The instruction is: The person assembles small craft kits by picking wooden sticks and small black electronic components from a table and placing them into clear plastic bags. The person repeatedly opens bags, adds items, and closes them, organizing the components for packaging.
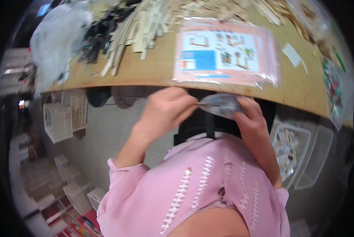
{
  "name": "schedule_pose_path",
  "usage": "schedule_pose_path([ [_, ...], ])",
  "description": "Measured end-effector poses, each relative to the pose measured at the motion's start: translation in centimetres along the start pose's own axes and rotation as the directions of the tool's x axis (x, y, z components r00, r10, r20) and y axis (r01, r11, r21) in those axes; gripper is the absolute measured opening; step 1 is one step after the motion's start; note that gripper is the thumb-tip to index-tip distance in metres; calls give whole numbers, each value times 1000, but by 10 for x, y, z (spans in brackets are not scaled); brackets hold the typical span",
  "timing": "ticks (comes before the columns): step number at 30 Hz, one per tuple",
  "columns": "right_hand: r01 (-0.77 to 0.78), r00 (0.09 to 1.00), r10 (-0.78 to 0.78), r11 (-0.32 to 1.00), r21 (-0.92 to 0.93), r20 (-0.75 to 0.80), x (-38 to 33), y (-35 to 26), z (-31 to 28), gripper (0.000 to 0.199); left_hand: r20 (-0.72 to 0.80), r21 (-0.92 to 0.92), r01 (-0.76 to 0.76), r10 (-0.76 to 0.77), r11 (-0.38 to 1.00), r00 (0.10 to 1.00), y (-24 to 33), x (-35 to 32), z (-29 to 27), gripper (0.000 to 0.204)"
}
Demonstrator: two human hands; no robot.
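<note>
A small clear plastic bag [221, 106] is stretched between my hands, just below the table's front edge. My left hand [169, 106] pinches its left end, with the fingers pressed together. At the other end, my right hand [250, 113] grips the bag between thumb and fingers. The bag looks greyish; what is inside, if anything, is too blurred to tell. Right beyond my hands, a stack of flat clear bags with pink-bordered printed sheets [228, 53] lies on the table near its edge.
The wooden table [153, 73] bears thin pale wood strips [139, 29], black parts [101, 35], a translucent plastic bag [52, 43], a white card [292, 55] and a bag of coloured pieces [334, 89]. Below stand white crates [58, 122] and a clear bin of small packets [289, 148].
</note>
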State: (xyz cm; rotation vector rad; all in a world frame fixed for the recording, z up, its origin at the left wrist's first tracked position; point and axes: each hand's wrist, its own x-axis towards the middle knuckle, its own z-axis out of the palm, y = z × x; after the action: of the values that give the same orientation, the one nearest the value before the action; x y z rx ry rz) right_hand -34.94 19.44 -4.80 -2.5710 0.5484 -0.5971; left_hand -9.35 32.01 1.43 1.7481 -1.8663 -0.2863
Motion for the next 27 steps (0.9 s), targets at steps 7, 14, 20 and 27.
schedule_pose_path([
  [7,-42,999,42,999,-4,31,-6,-11,-9,12,-339,110,126,-82,986,937,-55,15,-29,10],
  [14,-38,999,38,999,9,7,-27,1,-1,16,-539,330,646,-425,688,728,-292,-16,-127,43],
  [20,-43,999,44,999,15,-9,-28,6,-2,16,-511,-36,596,-527,802,679,-285,9,-151,29],
  [27,-76,997,76,997,9,-11,-30,12,-4,13,-505,-796,-142,-517,588,691,-227,33,-227,33],
])
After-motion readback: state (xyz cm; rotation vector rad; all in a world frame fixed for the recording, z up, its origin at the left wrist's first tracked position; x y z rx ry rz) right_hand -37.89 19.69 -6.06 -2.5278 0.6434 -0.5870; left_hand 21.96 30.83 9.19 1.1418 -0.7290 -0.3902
